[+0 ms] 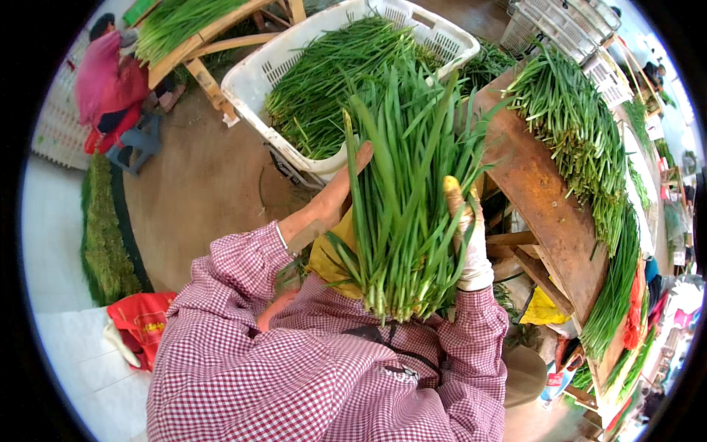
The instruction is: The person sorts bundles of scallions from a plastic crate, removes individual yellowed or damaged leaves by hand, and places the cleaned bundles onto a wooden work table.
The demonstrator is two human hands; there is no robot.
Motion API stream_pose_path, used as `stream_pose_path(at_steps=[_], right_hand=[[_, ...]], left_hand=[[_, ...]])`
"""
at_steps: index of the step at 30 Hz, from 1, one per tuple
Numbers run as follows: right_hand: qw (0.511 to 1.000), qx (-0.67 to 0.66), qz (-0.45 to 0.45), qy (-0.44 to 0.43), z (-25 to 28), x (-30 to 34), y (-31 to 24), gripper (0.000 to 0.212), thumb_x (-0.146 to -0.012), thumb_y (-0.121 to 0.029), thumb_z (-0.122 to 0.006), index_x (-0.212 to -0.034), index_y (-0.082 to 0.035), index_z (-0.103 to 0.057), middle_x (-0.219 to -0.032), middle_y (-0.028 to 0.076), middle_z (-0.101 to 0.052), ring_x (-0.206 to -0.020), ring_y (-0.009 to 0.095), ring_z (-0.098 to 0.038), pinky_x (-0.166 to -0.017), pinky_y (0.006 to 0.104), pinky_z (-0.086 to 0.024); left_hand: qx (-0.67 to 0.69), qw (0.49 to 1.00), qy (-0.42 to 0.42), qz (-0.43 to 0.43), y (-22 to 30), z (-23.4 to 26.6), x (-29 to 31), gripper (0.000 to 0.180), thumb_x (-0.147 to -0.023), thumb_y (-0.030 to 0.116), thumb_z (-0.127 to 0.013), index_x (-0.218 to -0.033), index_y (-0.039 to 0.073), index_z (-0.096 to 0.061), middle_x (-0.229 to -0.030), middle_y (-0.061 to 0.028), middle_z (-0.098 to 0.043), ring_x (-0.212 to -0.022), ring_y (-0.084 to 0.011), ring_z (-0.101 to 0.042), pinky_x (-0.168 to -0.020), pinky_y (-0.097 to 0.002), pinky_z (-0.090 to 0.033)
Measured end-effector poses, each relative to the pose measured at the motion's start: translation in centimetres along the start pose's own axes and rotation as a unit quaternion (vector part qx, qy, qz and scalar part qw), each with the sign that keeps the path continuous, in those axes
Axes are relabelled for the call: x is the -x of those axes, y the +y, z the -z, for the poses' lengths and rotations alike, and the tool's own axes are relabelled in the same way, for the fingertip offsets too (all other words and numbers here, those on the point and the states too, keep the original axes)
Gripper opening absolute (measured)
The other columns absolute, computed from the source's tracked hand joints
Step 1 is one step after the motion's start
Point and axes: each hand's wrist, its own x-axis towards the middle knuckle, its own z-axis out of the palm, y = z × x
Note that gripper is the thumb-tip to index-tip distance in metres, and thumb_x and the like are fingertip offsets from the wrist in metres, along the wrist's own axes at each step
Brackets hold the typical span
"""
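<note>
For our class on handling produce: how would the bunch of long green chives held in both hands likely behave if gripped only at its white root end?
The bunch of chives would probably flop, since its thin leaf tips already splay outward. It looks light for its bulk. Loose stalks could slip out, as only the left hand and gloved right hand keep it together.

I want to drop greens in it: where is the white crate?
The white crate sits at top centre of the head view, on the floor beyond the held bunch of greens.
</note>
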Motion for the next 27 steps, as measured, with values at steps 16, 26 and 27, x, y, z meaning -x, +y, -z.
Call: stream_pose_path(at_steps=[16,26,27], right_hand=[[0.920,-0.324,-0.043,-0.215,-4.2,3.5,-5.6,0.060,-0.071,-0.003,-0.066,-0.120,-0.001,-0.032,-0.104,0.012,-0.052,-0.089,0.017,-0.055,-0.077,0.0273,-0.048],[0.960,-0.041,0.227,-0.156,3.4,6.1,-17.6,0.041,-0.084,-0.027,-0.048,-0.115,-0.001,-0.043,-0.103,0.016,-0.057,-0.100,0.023,-0.053,-0.094,0.0320,-0.036],[0.935,0.062,0.304,-0.172,4.7,5.8,-18.5,0.045,-0.087,-0.040,-0.040,-0.105,-0.002,-0.055,-0.105,0.013,-0.057,-0.105,0.020,-0.050,-0.098,0.0327,-0.031]], left_hand=[[0.187,0.977,0.001,-0.104,5.3,-4.2,2.6,0.045,-0.082,0.031,-0.054,-0.111,-0.001,-0.043,-0.099,-0.0081,-0.054,-0.083,-0.0147,-0.056,-0.070,-0.0266,-0.048],[-0.039,0.912,-0.098,-0.397,16.0,-13.8,1.8,0.042,-0.078,0.023,-0.059,-0.108,-0.002,-0.046,-0.097,-0.0063,-0.053,-0.087,-0.0125,-0.053,-0.074,-0.0261,-0.044],[0.007,0.878,-0.152,-0.455,16.7,-14.9,0.4,0.040,-0.076,0.019,-0.061,-0.107,-0.002,-0.046,-0.092,-0.0064,-0.055,-0.084,-0.0125,-0.055,-0.074,-0.0262,-0.046]])
